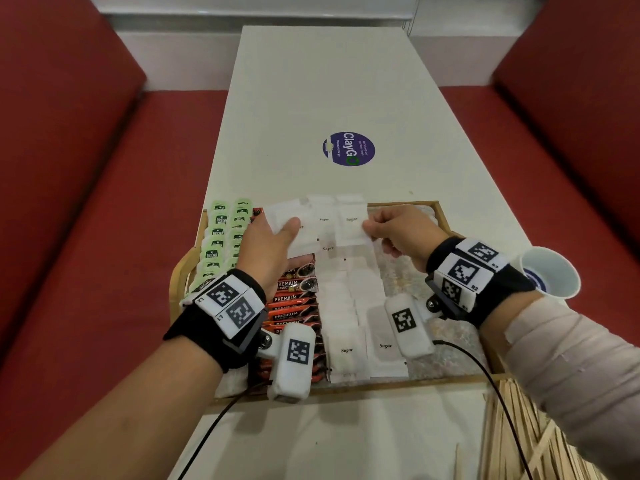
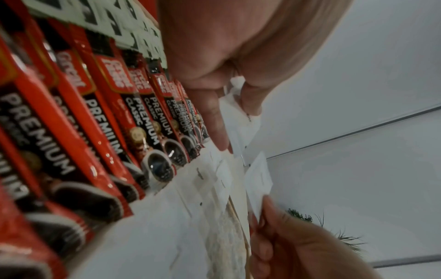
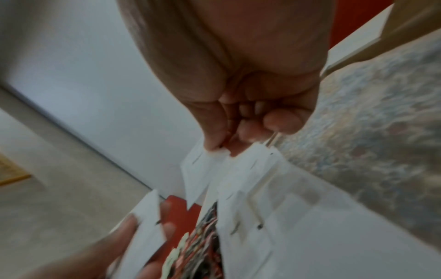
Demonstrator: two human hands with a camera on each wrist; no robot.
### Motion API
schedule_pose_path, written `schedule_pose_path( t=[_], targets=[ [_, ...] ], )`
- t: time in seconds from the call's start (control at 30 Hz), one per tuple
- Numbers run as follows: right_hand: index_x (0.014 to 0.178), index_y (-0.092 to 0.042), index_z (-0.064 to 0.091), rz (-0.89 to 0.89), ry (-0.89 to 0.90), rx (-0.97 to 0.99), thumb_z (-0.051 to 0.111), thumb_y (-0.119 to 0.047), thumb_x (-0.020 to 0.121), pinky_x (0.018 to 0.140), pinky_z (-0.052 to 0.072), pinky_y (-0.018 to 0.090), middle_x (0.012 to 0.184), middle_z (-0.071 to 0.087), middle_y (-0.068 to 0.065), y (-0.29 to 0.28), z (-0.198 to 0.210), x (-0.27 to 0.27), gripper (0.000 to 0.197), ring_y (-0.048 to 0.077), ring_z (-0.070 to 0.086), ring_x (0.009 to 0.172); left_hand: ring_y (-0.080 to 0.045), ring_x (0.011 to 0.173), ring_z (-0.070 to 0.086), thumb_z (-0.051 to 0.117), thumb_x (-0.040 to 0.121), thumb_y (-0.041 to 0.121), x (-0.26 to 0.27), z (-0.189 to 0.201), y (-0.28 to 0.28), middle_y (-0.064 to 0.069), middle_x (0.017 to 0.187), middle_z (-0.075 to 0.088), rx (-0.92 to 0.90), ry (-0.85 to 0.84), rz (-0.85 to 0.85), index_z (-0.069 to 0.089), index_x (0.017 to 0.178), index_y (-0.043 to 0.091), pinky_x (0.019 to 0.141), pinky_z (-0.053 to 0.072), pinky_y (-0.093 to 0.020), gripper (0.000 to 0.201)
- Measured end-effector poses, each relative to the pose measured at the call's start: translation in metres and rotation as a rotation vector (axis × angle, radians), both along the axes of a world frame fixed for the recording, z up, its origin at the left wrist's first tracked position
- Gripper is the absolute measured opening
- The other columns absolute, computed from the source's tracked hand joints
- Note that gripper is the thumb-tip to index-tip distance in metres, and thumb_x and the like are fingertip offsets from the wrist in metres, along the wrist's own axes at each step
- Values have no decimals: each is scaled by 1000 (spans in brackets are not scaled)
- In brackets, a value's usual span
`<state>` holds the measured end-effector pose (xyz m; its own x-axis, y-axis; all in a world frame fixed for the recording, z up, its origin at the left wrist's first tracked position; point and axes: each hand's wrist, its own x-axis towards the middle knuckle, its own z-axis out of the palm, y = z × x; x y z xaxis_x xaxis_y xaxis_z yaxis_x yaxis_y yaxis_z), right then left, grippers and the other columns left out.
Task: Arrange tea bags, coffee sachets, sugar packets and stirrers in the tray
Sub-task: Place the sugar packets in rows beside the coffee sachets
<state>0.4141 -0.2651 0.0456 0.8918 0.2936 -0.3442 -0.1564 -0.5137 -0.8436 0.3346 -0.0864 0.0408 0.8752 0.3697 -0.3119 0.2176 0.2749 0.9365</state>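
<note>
Left hand (image 1: 268, 244): thumb and fingers pinching a fan of sugar packets (image 1: 323, 220) above the far edge of the tray (image 1: 398, 383).
Right hand (image 1: 403, 233): pinching one packet at the fan's right end.
Tray: on the table's (image 1: 322, 81) near end; green tea bags (image 1: 221, 233) along the left edge, two columns; red coffee sachets (image 1: 294, 299) beside them; two columns of sugar packets in the middle.
Around: one paper cup (image 1: 550, 275) by the table's right edge; wooden stirrers (image 1: 512, 441) piled at the near right corner, too many to count.

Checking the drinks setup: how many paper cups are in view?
1. A single white paper cup lies tipped on the white table, right of the wooden tray, beside the right hand's wrist. Others may be out of frame.
</note>
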Motion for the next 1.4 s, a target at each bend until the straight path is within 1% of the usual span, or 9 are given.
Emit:
schedule_pose_path(
  t=[0.23,0.47,0.77,0.93,1.03,1.13,1.2,1.3,1.4],
  targets=[
    [63,-11,52,-49,177,-160,61,-12,90,43,34,23,61,51,7,-16,-23,9,28,16,39,44,-21,98,65,49,97,11,0,-1,8,-4,115,64,3,19,22,53,111,19,66,60,-34,16],
    [63,-10,54,-31,186,-252,65,-16,87,52,39,26,61,51,8,-11,-30,8,27,18,42,48,-21,101,64,48,98,11,-1,-1,7,-3,116,64,8,18,2,52,119,18,66,60,-34,23],
    [63,-7,56,-2,141,-323,67,-18,86,58,42,30,66,57,12,-6,-31,10,28,23,47,54,-25,103,64,48,98,13,-3,-2,7,-6,116,64,-63,55,-23,55,108,21,60,60,-31,15],
    [58,-12,48,61,-4,-367,61,-23,89,72,48,37,66,56,9,-4,-24,6,35,23,50,62,-29,104,64,40,99,3,-4,0,6,-8,120,62,-158,36,-90,51,124,15,63,60,-30,30],
    [77,-12,56,85,-147,-228,57,-29,92,65,42,27,80,63,4,3,-10,-4,22,11,51,62,-23,100,65,43,97,1,-6,2,4,-6,120,62,-102,10,-123,51,123,17,63,60,-29,31],
    [91,-9,65,210,-95,-100,58,-35,92,54,41,18,83,70,-1,13,4,-17,27,5,52,54,-22,99,66,48,95,1,-7,4,0,-4,115,65,-46,6,-123,55,113,21,64,60,-29,28],
    [88,-10,66,264,-69,-61,60,-35,90,50,42,16,76,70,-6,19,9,-24,26,4,54,52,-22,96,68,51,94,2,-9,4,-4,-4,112,67,-8,2,-128,55,114,21,61,59,-27,28],
    [74,-9,60,244,-53,-36,63,-27,90,44,39,12,49,61,-13,23,8,-32,24,0,51,43,-23,92,69,55,92,3,-15,3,-8,-4,109,68,40,-2,-143,56,115,21,65,60,-31,29],
    [68,-9,57,187,-11,-15,63,-20,90,43,39,13,41,57,-12,21,6,-35,26,-1,48,38,-21,90,70,54,93,5,-20,4,-9,-2,107,69,50,-12,-126,58,106,25,67,60,-33,24]
  ],
)
